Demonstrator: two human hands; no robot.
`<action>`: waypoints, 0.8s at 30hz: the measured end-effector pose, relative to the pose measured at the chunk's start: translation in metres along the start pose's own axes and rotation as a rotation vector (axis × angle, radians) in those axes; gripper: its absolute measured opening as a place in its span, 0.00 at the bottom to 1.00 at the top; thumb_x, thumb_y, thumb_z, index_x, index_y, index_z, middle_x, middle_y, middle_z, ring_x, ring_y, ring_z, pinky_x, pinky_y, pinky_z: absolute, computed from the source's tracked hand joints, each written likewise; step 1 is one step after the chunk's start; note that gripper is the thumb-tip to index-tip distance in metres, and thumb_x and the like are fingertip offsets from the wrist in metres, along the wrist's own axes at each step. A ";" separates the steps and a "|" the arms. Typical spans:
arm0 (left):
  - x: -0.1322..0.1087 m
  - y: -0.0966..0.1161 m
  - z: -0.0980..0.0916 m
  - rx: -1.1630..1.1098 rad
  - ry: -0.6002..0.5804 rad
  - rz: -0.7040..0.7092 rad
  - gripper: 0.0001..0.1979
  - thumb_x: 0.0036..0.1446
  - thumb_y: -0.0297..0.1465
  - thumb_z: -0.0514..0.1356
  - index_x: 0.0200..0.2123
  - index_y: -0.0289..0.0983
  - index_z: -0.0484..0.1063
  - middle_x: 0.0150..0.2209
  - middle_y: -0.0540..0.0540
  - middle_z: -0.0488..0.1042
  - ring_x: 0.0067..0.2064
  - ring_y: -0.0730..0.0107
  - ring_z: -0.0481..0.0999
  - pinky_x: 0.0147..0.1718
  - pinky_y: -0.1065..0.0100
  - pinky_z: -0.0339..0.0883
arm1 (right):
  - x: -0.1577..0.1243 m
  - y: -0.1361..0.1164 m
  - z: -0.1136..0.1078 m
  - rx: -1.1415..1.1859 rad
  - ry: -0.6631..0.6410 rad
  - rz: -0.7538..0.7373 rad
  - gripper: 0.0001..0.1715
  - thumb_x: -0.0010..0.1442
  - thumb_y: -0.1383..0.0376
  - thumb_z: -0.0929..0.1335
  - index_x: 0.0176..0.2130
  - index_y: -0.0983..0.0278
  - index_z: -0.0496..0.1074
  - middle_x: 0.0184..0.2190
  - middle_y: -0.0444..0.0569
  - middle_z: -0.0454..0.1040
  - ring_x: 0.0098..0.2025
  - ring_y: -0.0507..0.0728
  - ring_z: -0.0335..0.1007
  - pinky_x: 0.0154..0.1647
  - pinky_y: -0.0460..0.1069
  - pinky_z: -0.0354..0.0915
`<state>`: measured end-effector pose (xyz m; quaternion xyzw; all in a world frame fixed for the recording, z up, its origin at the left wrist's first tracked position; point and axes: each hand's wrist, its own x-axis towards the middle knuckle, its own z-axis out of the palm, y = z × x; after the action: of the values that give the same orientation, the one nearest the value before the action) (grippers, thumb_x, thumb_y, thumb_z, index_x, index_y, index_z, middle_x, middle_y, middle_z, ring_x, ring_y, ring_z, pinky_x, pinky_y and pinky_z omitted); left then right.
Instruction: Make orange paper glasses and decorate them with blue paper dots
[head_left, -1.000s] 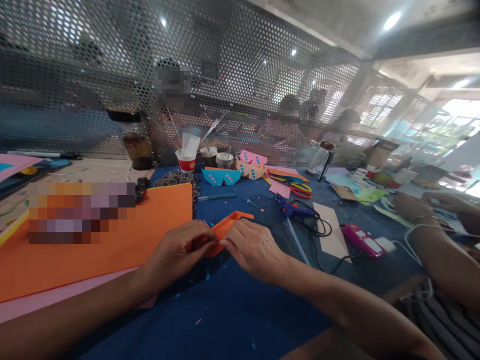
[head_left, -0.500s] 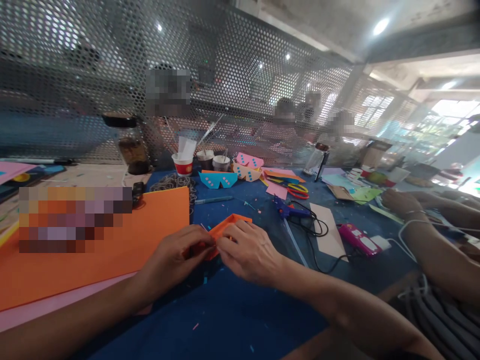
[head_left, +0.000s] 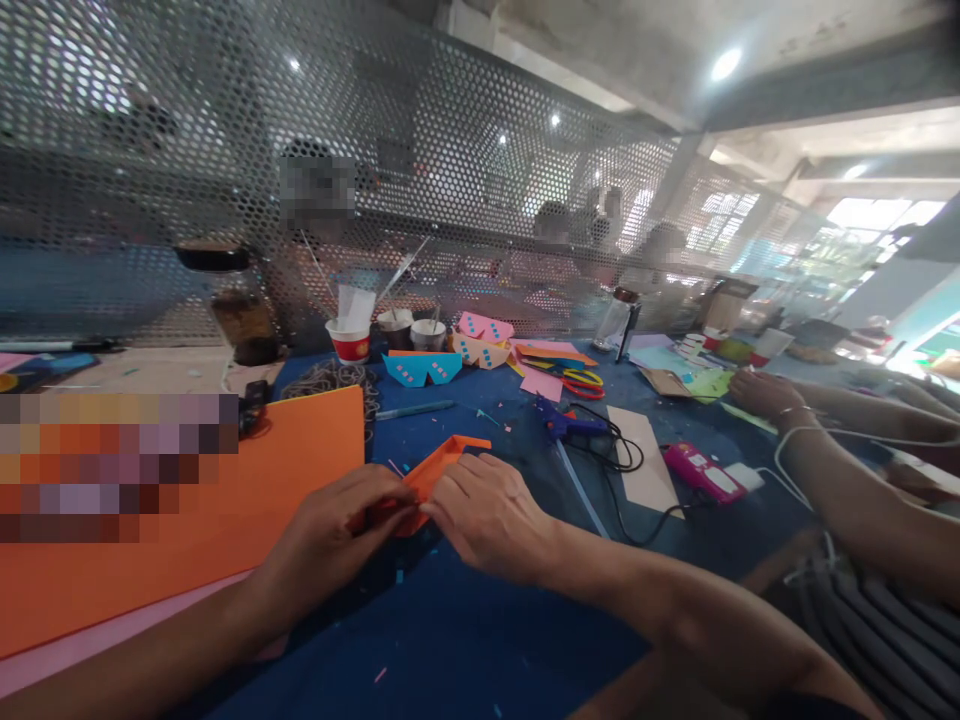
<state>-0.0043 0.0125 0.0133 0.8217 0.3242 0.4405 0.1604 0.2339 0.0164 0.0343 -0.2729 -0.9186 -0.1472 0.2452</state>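
Observation:
Between my two hands is a small folded piece of orange paper (head_left: 442, 462), held just above the blue table (head_left: 450, 640). My left hand (head_left: 351, 520) pinches its near left end between thumb and fingers. My right hand (head_left: 487, 515) is closed on its near right side, fingers curled over it and hiding part of the folds. A large orange sheet (head_left: 300, 450) lies beside my left hand, over a pink sheet (head_left: 187, 605). Beyond the hands stand blue paper glasses (head_left: 422, 371), with peach paper glasses (head_left: 480, 352) and pink paper glasses (head_left: 486, 327) behind.
A blue glue gun (head_left: 574, 424) with a black cord lies right of my hands, near a beige card (head_left: 637, 460) and a magenta device (head_left: 703, 473). Scissors (head_left: 583, 382), a pen (head_left: 415, 410) and a paper cup (head_left: 350, 343) sit farther back. A co-worker's hand (head_left: 765, 394) is at far right.
The view has turned slightly, so the scene sits a little farther left. Both hands keep their hold on the orange paper, with only small finger movements.

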 end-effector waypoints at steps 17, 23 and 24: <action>0.005 0.004 -0.003 -0.032 0.072 -0.068 0.06 0.69 0.35 0.67 0.37 0.42 0.81 0.33 0.51 0.84 0.33 0.69 0.84 0.35 0.73 0.76 | 0.003 0.018 -0.004 0.139 0.160 0.155 0.21 0.80 0.52 0.65 0.41 0.62 0.75 0.36 0.48 0.82 0.38 0.57 0.77 0.41 0.52 0.67; 0.003 0.003 -0.004 -0.030 0.140 -0.095 0.05 0.68 0.35 0.68 0.39 0.42 0.82 0.35 0.50 0.85 0.35 0.67 0.85 0.37 0.72 0.77 | 0.009 0.050 -0.001 0.366 0.412 0.602 0.25 0.70 0.53 0.76 0.58 0.62 0.71 0.54 0.57 0.78 0.56 0.64 0.75 0.58 0.61 0.72; 0.003 0.003 -0.004 -0.024 0.156 -0.093 0.05 0.68 0.35 0.68 0.39 0.42 0.83 0.36 0.50 0.86 0.36 0.67 0.85 0.38 0.71 0.77 | 0.008 0.054 0.005 0.432 0.389 0.666 0.31 0.66 0.52 0.78 0.60 0.62 0.70 0.56 0.59 0.77 0.56 0.64 0.76 0.58 0.61 0.73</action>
<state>-0.0056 0.0123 0.0188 0.7670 0.3683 0.4989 0.1649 0.2570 0.0651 0.0421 -0.4638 -0.7269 0.0869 0.4989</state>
